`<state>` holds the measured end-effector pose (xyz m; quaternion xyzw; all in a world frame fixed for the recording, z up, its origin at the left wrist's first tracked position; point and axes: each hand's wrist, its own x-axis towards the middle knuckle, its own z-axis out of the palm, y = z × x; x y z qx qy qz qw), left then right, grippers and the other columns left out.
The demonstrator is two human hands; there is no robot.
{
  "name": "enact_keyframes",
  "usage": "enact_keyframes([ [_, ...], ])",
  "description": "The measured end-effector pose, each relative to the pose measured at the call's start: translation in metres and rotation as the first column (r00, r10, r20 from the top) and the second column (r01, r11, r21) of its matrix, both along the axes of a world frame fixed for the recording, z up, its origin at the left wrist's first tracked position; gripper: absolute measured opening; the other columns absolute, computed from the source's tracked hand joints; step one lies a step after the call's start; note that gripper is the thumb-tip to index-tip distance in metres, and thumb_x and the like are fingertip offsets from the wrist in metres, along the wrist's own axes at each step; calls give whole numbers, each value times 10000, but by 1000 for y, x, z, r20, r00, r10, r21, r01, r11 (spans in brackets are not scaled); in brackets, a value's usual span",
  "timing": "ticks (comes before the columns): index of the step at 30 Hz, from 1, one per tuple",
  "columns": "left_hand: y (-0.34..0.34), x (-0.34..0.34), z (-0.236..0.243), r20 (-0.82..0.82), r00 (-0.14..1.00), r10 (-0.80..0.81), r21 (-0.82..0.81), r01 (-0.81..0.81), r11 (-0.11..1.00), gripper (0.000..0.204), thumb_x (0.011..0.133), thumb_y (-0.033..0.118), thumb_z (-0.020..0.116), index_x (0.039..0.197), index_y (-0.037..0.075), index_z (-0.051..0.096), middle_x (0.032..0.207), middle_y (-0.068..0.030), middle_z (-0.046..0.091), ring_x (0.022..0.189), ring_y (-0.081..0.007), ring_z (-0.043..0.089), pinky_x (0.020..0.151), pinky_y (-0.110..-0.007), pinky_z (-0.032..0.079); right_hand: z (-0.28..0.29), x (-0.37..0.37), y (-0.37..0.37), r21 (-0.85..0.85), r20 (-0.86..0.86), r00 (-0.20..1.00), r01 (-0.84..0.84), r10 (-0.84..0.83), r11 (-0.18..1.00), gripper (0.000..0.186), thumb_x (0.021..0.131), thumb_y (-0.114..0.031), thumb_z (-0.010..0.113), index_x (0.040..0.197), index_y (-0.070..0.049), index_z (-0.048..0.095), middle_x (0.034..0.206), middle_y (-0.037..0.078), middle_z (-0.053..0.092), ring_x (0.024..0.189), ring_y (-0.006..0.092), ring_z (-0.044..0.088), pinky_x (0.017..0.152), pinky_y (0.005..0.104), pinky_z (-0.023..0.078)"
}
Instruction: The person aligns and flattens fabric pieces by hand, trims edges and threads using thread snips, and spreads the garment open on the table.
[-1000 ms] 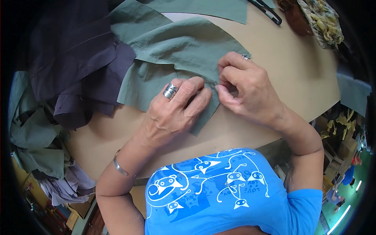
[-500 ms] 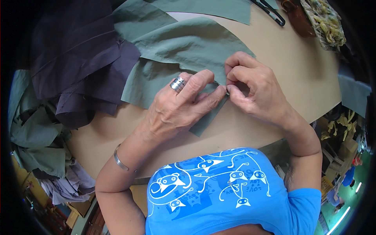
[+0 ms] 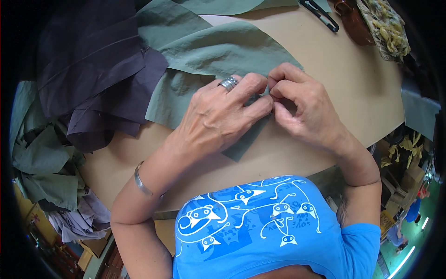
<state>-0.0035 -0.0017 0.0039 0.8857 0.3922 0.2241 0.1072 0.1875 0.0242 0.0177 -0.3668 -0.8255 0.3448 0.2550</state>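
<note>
Sage-green cut fabric (image 3: 218,46) lies on the beige board (image 3: 362,102), with an edge bunched beneath my fingers. My left hand (image 3: 227,109), with wide silver rings, rests over that edge, fingers curled down and pressed onto the cloth; the fingertips are partly hidden. My right hand (image 3: 302,107) is just to its right, pinching at the same edge with thumb and index finger. The fingertips of both hands nearly meet there, and whatever small detail lies between them is too hidden to make out.
Dark purple fabric (image 3: 88,74) lies left, more green pieces (image 3: 42,153) and lilac cloth (image 3: 81,214) beyond. A black clip-like tool (image 3: 320,16), a brown pot (image 3: 353,25) and a lumpy pad (image 3: 383,32) sit back right. Other people (image 3: 412,209) appear far right.
My left hand has moved right and up along the fabric edge, closing on my right hand. My right hand has shifted slightly right, still pinched, and the fabric moved a little with them.
</note>
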Motion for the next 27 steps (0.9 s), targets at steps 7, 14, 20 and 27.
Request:
enact_keyframes([
  [7, 5, 3, 1, -33, 999, -26, 143, 30, 989, 216, 672, 117, 653, 882, 148, 612, 936, 12, 542, 698, -154, 558, 574, -293, 399, -1, 2, 3, 0, -20, 1000, -16, 16, 1000, 34, 684, 30, 574, 690, 45, 545, 844, 142, 571, 675, 303, 581, 618, 364, 478],
  [14, 1, -1, -3, -35, 998, -44, 121, 48, 992, 232, 673, 116, 651, 900, 140, 615, 949, 3, 542, 698, -187, 530, 605, -297, 385, -1, 5, 3, -13, -9, 999, -48, 48, 999, 42, 682, 33, 577, 704, 40, 542, 860, 138, 565, 706, 300, 581, 619, 368, 474],
  [20, 1, -4, -8, 49, 997, -51, 124, 45, 991, 299, 642, 114, 663, 934, 174, 640, 958, 11, 555, 725, -167, 524, 600, -279, 384, -1, 4, 3, -14, -10, 998, -56, 56, 998, 43, 687, 35, 576, 713, 41, 541, 863, 137, 559, 718, 302, 582, 626, 370, 474],
  [27, -1, -2, -3, 4, 1000, -31, 133, 30, 991, 246, 652, 124, 675, 889, 181, 635, 987, 34, 563, 793, -168, 530, 700, -318, 382, 1, 5, 2, -30, 0, 998, -63, 63, 998, 47, 693, 36, 581, 716, 44, 541, 873, 136, 560, 714, 301, 581, 628, 365, 475],
])
